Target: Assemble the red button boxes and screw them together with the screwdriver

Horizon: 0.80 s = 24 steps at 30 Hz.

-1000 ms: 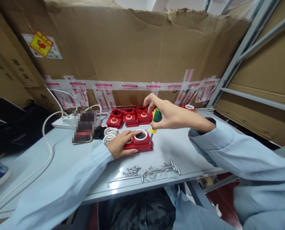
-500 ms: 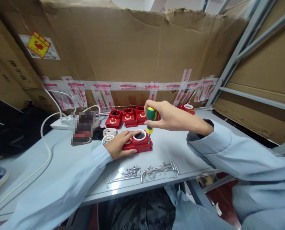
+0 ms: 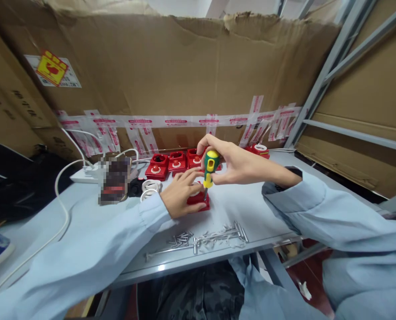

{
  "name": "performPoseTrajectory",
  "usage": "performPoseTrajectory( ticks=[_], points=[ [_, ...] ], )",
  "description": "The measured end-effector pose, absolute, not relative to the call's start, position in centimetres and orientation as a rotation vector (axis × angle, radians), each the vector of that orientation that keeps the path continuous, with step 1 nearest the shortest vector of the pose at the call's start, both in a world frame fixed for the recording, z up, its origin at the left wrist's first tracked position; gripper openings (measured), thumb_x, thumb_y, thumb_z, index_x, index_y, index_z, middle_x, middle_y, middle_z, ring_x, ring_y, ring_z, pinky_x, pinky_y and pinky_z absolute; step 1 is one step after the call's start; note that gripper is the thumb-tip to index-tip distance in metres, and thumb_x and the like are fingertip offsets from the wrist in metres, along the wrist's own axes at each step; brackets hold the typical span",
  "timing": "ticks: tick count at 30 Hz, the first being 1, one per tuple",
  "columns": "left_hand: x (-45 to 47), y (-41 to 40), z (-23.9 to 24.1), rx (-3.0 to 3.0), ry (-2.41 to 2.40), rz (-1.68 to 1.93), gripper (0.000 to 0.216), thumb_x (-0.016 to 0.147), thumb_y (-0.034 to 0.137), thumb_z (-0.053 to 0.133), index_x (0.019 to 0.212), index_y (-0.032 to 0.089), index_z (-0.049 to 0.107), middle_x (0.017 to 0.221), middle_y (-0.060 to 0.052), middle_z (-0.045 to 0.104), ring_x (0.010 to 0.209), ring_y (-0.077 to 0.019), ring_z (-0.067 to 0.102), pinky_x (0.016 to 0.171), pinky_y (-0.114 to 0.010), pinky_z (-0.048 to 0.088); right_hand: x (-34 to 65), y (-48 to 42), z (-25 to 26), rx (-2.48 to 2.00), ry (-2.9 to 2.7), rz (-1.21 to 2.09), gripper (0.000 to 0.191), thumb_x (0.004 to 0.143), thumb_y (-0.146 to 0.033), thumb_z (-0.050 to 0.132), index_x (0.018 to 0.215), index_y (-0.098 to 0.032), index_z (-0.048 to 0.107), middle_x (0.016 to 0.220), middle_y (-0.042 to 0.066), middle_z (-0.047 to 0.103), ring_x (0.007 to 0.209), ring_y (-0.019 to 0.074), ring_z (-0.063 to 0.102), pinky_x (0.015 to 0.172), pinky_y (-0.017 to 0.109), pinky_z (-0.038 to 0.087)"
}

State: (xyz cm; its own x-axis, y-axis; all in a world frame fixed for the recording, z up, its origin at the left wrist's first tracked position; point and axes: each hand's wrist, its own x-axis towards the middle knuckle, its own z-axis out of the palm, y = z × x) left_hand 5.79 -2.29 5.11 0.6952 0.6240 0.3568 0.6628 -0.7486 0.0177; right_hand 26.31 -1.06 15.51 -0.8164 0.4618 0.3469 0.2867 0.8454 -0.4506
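A green and yellow screwdriver (image 3: pixel 211 166) is in my right hand (image 3: pixel 233 163), its fingers closed round the handle. The shaft points down, its tip at the right end of a red plastic housing (image 3: pixel 201 207) that lies on the table. My left hand (image 3: pixel 179 194) grips this housing from the left, with the thumb along the front side and the fingers reaching over the top towards the screwdriver. Most of the housing and its white ring are hidden under that hand. Whether the tip sits on a screw I cannot tell.
Several red housings (image 3: pixel 156 167) stand in a row behind my hands, another (image 3: pixel 263 153) further right. White rings (image 3: pixel 150 186) and a phone (image 3: pixel 116 181) lie to the left. Loose screws (image 3: pixel 182 239) and metal T-shaped rods (image 3: pixel 195 245) are near the table's front edge. Cardboard (image 3: pixel 184 66) rises behind.
My left hand has slid right over the housing, its fingers now covering the white ring and near the screwdriver. The screwdriver has tilted and its handle has turned in my right hand.
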Motion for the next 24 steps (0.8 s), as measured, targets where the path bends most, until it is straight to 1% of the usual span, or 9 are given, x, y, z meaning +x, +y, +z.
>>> performPoseTrajectory(
  ticks=[3,5,10,13,15,17,20,22,24],
  points=[
    [6.9,-1.6,5.1,-2.785,-1.094,-0.380,0.022,0.081,0.032,0.063,0.096,0.016,0.067,0.125,-0.016,0.052,0.117,-0.0368,0.046,0.087,-0.051,0.042,26.4,-1.2,15.5,-0.534,-2.586,0.531,0.043,0.069,-0.008,0.058,0.106,-0.021,0.041,0.090,-0.001,0.057,0.075,0.0115,0.049,0.066,0.026,0.040],
    [7.1,-1.2,5.0,-2.783,-1.087,-0.342,0.019,0.082,0.030,0.062,0.095,0.016,0.067,0.122,-0.015,0.054,0.114,-0.0354,0.047,0.085,-0.049,0.041,26.5,-1.4,15.6,-0.531,-2.595,0.535,0.044,0.069,-0.008,0.058,0.106,-0.021,0.040,0.091,0.000,0.057,0.075,0.0117,0.051,0.066,0.026,0.041],
    [6.7,-0.9,4.8,-2.752,-1.047,-0.361,0.022,0.087,0.033,0.061,0.102,0.017,0.064,0.123,-0.016,0.056,0.117,-0.0353,0.046,0.088,-0.049,0.034,26.9,-1.4,16.0,-0.511,-2.573,0.522,0.043,0.071,-0.009,0.059,0.109,-0.020,0.041,0.093,0.000,0.057,0.079,0.0118,0.054,0.069,0.026,0.043],
    [6.7,-0.9,4.7,-2.731,-1.036,-0.361,0.021,0.091,0.034,0.058,0.096,0.016,0.064,0.123,-0.016,0.059,0.119,-0.0348,0.046,0.089,-0.049,0.032,26.8,-1.1,16.1,-0.484,-2.518,0.508,0.039,0.075,-0.013,0.061,0.109,-0.019,0.044,0.103,0.004,0.056,0.086,0.0130,0.055,0.074,0.027,0.045],
    [6.8,-0.8,4.6,-2.743,-1.036,-0.313,0.020,0.092,0.033,0.056,0.092,0.015,0.063,0.115,-0.015,0.063,0.114,-0.0328,0.050,0.088,-0.047,0.032,26.7,-0.8,16.0,-0.477,-2.482,0.494,0.036,0.077,-0.016,0.061,0.109,-0.018,0.046,0.108,0.006,0.055,0.090,0.0141,0.056,0.076,0.029,0.046],
    [7.0,-0.7,4.5,-2.758,-1.050,-0.259,0.021,0.093,0.033,0.054,0.089,0.014,0.062,0.106,-0.013,0.067,0.106,-0.0303,0.056,0.086,-0.045,0.034,26.6,-0.5,15.9,-0.470,-2.474,0.466,0.036,0.078,-0.016,0.062,0.110,-0.018,0.047,0.110,0.007,0.056,0.091,0.0147,0.056,0.077,0.030,0.047],
    [7.0,-0.3,4.2,-2.759,-1.080,-0.248,0.025,0.094,0.036,0.053,0.088,0.013,0.060,0.099,-0.012,0.067,0.095,-0.0267,0.060,0.083,-0.041,0.038,26.7,-0.1,15.9,-0.443,-2.479,0.414,0.032,0.079,-0.017,0.064,0.108,-0.016,0.052,0.104,0.006,0.059,0.088,0.0151,0.056,0.078,0.032,0.047],
    [6.9,-0.1,3.9,-2.784,-1.073,-0.270,0.025,0.095,0.037,0.052,0.086,0.014,0.059,0.096,-0.010,0.067,0.090,-0.0239,0.061,0.081,-0.037,0.041,27.0,0.1,16.3,-0.427,-2.421,0.425,0.029,0.081,-0.024,0.065,0.107,-0.016,0.054,0.098,0.004,0.060,0.085,0.0149,0.056,0.076,0.032,0.048],
    [6.6,0.2,3.5,-2.827,-1.050,-0.327,0.024,0.095,0.036,0.051,0.085,0.015,0.057,0.093,-0.008,0.067,0.088,-0.0218,0.062,0.081,-0.035,0.042,27.5,0.3,16.8,-0.428,-2.302,0.459,0.031,0.082,-0.032,0.065,0.107,-0.017,0.054,0.093,0.003,0.059,0.081,0.0141,0.056,0.074,0.030,0.050]
  ],
)
